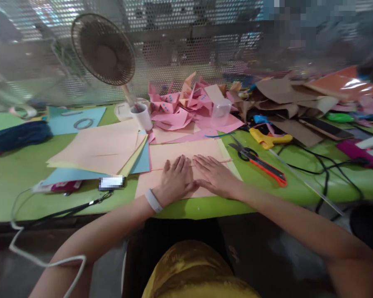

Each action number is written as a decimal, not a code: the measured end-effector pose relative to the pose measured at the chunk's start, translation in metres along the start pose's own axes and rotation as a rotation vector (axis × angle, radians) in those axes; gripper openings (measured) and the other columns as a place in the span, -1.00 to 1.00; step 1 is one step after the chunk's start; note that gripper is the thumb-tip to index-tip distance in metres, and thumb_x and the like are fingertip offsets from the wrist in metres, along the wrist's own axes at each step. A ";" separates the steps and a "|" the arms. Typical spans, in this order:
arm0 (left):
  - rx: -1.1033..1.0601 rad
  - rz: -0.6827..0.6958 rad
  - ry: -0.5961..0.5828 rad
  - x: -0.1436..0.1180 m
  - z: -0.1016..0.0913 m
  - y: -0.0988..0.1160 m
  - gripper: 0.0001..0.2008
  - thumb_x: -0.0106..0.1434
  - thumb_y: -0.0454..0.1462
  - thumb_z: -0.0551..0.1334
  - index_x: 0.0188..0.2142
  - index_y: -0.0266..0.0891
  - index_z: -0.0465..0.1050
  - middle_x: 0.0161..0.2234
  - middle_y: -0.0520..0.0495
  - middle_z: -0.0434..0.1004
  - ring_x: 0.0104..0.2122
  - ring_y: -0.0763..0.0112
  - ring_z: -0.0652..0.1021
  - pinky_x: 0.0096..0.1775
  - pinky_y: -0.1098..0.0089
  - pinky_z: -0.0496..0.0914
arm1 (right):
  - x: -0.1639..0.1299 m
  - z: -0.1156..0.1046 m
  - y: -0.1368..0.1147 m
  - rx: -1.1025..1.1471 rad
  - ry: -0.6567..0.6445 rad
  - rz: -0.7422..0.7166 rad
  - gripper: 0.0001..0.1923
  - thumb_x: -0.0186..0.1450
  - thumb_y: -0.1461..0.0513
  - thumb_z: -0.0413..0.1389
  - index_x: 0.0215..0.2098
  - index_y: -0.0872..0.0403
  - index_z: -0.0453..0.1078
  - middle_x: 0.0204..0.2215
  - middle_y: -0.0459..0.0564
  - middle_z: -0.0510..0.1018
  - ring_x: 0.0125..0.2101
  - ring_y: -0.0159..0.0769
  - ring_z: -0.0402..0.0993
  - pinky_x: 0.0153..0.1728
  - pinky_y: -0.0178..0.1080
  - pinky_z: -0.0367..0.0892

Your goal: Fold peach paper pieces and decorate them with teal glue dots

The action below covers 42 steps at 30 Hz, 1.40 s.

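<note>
A light peach sheet of paper (168, 155) with a crease across it lies flat in front of me, over a pale yellow sheet (233, 167). My left hand (175, 180) rests palm down on the peach paper, fingers stretched out, a white band on its wrist. Beside it my right hand (214, 176) also presses flat on the paper, fingers extended along the crease. The two thumbs meet or nearly meet. Just to the right lie dark-bladed scissors (243, 152) and a box cutter with an orange-red handle (270, 169).
Left of my hands is a stack of peach, yellow and blue paper (93, 145). Behind stand a small fan (104, 49), a white cup (141, 117) and folded pink papers (174, 107). A yellow glue gun (267, 138), black cables (326, 165) and a phone (326, 128) lie right.
</note>
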State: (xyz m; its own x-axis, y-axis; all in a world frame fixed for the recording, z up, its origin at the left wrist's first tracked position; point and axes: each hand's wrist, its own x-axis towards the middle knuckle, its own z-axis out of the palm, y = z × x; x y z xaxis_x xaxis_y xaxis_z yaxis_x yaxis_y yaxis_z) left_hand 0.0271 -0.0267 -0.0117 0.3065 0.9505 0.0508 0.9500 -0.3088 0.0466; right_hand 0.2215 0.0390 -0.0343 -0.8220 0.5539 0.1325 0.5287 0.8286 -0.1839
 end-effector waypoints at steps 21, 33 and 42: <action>0.002 -0.116 -0.029 -0.011 -0.004 0.001 -0.18 0.37 0.15 -0.05 0.34 -0.47 0.07 0.35 -0.48 0.07 0.34 -0.08 0.17 0.23 -0.11 0.16 | -0.003 0.009 0.008 -0.051 -0.002 -0.026 -0.18 0.43 -0.17 -0.30 0.45 0.16 -0.12 0.39 0.22 0.03 0.39 -0.07 -0.06 0.35 0.10 -0.03; 0.102 -0.142 0.097 -0.041 0.001 -0.014 -0.18 0.35 0.19 -0.05 0.33 -0.42 0.14 0.29 -0.50 0.22 0.28 -0.11 0.28 0.21 -0.06 0.21 | 0.000 -0.003 -0.005 -0.024 -0.030 0.018 -0.10 0.41 -0.22 -0.35 0.40 0.28 0.02 0.39 0.26 0.04 0.40 -0.05 -0.08 0.37 0.08 -0.07; 0.128 -0.071 0.223 -0.025 -0.009 -0.014 -0.23 0.40 0.12 -0.05 0.25 -0.54 0.25 0.25 -0.52 0.28 0.28 -0.09 0.30 0.29 -0.07 0.08 | 0.004 -0.006 -0.005 0.000 -0.049 0.031 -0.09 0.39 -0.24 -0.32 0.40 0.26 0.03 0.39 0.23 0.04 0.40 -0.05 -0.09 0.37 0.05 -0.11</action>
State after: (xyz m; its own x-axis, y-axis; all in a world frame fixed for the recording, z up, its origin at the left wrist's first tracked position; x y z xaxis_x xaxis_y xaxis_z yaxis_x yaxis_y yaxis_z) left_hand 0.0053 -0.0462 -0.0051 0.2320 0.9342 0.2711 0.9727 -0.2217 -0.0682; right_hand 0.2174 0.0378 -0.0268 -0.8145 0.5748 0.0785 0.5542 0.8110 -0.1874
